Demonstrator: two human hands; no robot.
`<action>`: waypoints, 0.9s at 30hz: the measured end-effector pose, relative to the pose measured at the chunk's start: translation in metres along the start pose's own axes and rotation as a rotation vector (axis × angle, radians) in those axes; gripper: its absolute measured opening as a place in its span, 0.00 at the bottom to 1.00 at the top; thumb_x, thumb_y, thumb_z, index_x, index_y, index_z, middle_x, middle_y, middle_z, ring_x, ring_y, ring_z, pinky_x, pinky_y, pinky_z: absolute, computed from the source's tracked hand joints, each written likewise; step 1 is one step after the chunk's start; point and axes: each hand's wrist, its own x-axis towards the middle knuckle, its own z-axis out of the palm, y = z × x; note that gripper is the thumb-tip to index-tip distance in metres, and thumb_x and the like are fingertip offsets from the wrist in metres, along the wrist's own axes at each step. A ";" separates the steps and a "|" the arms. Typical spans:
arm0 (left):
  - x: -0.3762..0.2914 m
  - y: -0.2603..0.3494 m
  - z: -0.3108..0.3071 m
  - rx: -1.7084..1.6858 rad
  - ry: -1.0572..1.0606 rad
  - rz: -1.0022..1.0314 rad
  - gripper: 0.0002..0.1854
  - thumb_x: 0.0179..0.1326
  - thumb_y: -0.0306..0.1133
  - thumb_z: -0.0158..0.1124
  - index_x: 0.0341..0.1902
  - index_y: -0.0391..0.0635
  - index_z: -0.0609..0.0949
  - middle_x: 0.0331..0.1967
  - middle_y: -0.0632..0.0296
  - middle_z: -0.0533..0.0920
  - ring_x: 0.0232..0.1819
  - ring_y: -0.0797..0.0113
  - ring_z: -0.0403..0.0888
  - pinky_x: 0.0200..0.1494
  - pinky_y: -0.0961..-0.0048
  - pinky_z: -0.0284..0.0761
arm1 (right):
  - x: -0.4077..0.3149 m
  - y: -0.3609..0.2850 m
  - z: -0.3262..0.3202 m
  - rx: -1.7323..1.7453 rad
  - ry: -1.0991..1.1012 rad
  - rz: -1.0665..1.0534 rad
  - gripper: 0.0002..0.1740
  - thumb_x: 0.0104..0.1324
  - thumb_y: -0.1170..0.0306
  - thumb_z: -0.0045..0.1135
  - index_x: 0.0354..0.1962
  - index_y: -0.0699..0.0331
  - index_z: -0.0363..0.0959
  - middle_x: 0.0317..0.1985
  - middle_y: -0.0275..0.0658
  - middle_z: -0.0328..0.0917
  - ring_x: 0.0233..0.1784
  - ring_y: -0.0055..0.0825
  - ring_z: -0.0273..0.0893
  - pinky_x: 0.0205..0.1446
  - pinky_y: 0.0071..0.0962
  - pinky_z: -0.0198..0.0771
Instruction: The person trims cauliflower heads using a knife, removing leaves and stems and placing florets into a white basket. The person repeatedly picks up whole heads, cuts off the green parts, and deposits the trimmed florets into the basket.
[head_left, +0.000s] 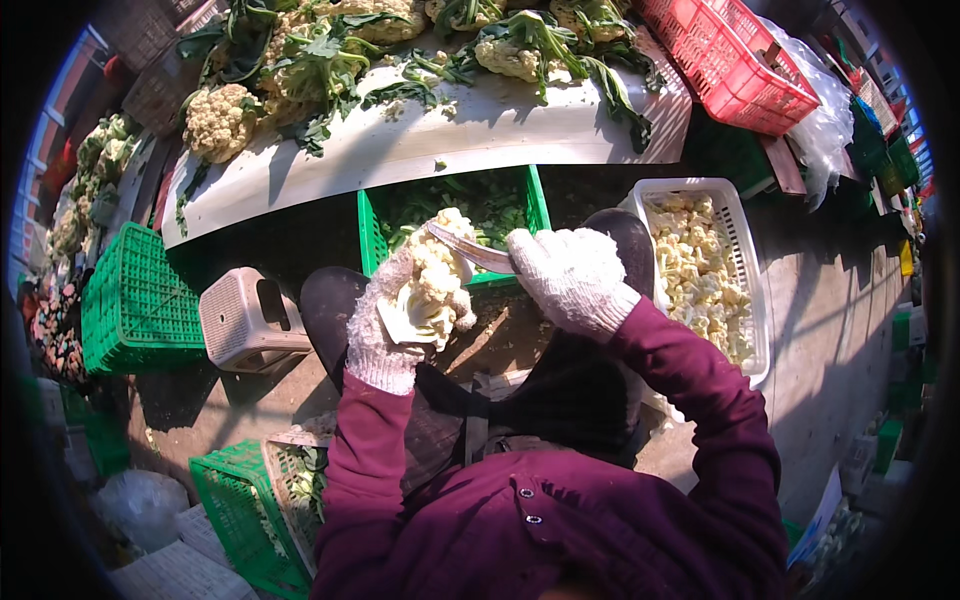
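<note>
My left hand, in a white knit glove, holds a piece of cauliflower with its pale cut stem side showing. My right hand, gloved the same way, grips a knife, its handle hidden in the fist. The curved blade points left and lies over the upper part of the cauliflower. Beneath and beyond the hands is a green plastic crate with leaf trimmings in it. To the right of my right hand, cut florets fill much of a white plastic basket.
Whole cauliflowers with leaves lie on a white-covered table ahead. A red crate stands at its right end. At left are a plastic stool and green crates; another green crate is at lower left.
</note>
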 end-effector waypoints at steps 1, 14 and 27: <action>0.000 0.001 -0.002 0.035 -0.001 0.005 0.26 0.75 0.43 0.59 0.70 0.42 0.72 0.48 0.51 0.84 0.35 0.52 0.86 0.34 0.53 0.85 | 0.001 0.000 0.000 -0.028 -0.009 0.002 0.11 0.65 0.65 0.57 0.42 0.60 0.70 0.28 0.41 0.78 0.30 0.43 0.81 0.33 0.45 0.74; -0.009 0.012 -0.001 0.359 0.082 0.158 0.28 0.70 0.31 0.64 0.70 0.36 0.69 0.55 0.49 0.81 0.42 0.57 0.87 0.38 0.63 0.89 | 0.019 -0.001 -0.009 -0.083 -0.203 0.012 0.11 0.65 0.66 0.57 0.42 0.61 0.71 0.33 0.40 0.82 0.34 0.40 0.85 0.35 0.44 0.78; -0.005 0.019 -0.017 0.194 0.038 0.110 0.28 0.71 0.33 0.63 0.71 0.39 0.69 0.55 0.47 0.81 0.41 0.52 0.88 0.38 0.56 0.90 | 0.008 -0.015 -0.005 0.145 -0.169 0.111 0.08 0.71 0.63 0.56 0.41 0.57 0.73 0.27 0.41 0.78 0.30 0.45 0.81 0.33 0.44 0.74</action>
